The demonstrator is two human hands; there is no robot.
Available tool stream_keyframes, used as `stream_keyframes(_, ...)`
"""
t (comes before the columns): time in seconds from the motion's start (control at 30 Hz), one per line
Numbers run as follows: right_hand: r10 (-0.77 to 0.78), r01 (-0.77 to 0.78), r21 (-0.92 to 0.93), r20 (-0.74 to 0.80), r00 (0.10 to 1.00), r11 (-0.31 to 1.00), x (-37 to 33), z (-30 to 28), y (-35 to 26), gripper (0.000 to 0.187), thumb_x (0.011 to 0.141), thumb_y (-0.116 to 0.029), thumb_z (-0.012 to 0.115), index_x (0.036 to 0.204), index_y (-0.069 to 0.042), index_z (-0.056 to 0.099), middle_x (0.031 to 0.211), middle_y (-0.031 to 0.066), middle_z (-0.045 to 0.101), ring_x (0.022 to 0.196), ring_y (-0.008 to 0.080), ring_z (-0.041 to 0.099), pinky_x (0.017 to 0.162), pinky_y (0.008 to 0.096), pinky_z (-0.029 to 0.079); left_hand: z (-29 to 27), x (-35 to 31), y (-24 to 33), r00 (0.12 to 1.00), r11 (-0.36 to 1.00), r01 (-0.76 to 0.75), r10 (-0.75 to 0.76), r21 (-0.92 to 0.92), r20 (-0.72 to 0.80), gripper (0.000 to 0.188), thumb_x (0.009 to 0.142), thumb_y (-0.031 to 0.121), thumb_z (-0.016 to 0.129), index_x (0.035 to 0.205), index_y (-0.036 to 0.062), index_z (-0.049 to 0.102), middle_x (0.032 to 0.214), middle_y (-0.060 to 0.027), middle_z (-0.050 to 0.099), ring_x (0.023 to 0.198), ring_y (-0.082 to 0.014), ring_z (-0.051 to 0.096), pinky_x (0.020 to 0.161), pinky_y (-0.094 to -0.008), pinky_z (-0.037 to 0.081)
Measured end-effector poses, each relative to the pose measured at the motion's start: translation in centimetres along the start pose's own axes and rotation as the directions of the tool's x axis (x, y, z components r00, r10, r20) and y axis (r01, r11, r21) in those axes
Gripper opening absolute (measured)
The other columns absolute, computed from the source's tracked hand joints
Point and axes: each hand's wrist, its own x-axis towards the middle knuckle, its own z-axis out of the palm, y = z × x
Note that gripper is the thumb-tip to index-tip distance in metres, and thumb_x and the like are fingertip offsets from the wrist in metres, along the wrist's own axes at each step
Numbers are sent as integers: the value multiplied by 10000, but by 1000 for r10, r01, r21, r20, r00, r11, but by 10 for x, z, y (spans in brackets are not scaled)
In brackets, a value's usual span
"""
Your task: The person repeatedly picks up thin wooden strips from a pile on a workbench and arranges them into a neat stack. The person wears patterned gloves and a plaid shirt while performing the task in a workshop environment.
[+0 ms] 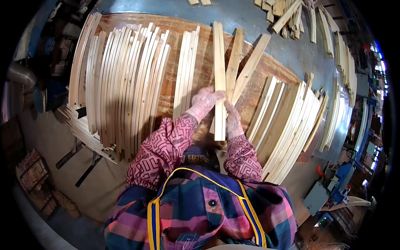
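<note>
A pale wooden strip (219, 54) stands lengthwise in front of me, pointing away from my body. My left hand (205, 101), in a whitish knit glove, is closed on its left edge near the middle, with the thumb across the top face. Gloved likewise, my right hand (233, 118) grips the right edge slightly nearer to me; its fingertips are partly hidden. Beneath and to the right, two more strips fan outward: a browner strip (236, 50) and a slanting strip (251, 66). Left of my hands lies a small group of strips (186, 66).
A large row of wooden strips (125, 83) covers the left of the brown board (204, 46). Another row (287, 121) lies at the right. Beyond, a heap of short pieces (287, 14) rests on the grey metal surface (166, 9). Machinery (333, 187) stands lower right.
</note>
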Motion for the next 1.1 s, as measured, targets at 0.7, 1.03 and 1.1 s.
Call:
stream_keyframes(0.7, 372, 167, -986, 151, 916, -12, -54, 43, 14, 541, 896, -602, 614, 1114, -114, 692, 865, 87, 684, 740, 228, 632, 644, 342, 540, -96, -20, -6, 915, 907, -394, 372, -146, -155, 687, 948, 277, 659, 1493, -26, 371, 1492, -198, 460, 1359, -268, 455, 1132, -351, 339)
stream_keyframes(1.03, -688, 496, -748, 73, 722, 441, -122, -3, -153, 674, 859, -111, 705, 1471, -86, 422, 1000, 72, 648, 811, 133, 625, 660, 271, 549, -26, -21, 40, 635, 791, -490, 612, -368, 471, 492, 984, 328, 609, 1394, 65, 540, 1400, -139, 566, 1285, -261, 539, 1063, -353, 458)
stream_keyframes(1.1, -760, 309, -901, -34, 649, 304, -147, -91, -222, 670, 868, -83, 666, 1487, -81, 409, 1135, 112, 654, 952, 161, 637, 778, 284, 545, -48, -30, 54, 729, 627, -684, 604, 373, 321, 575, 953, 403, 565, 1433, 93, 501, 1428, -163, 537, 1301, -299, 517, 1075, -382, 435)
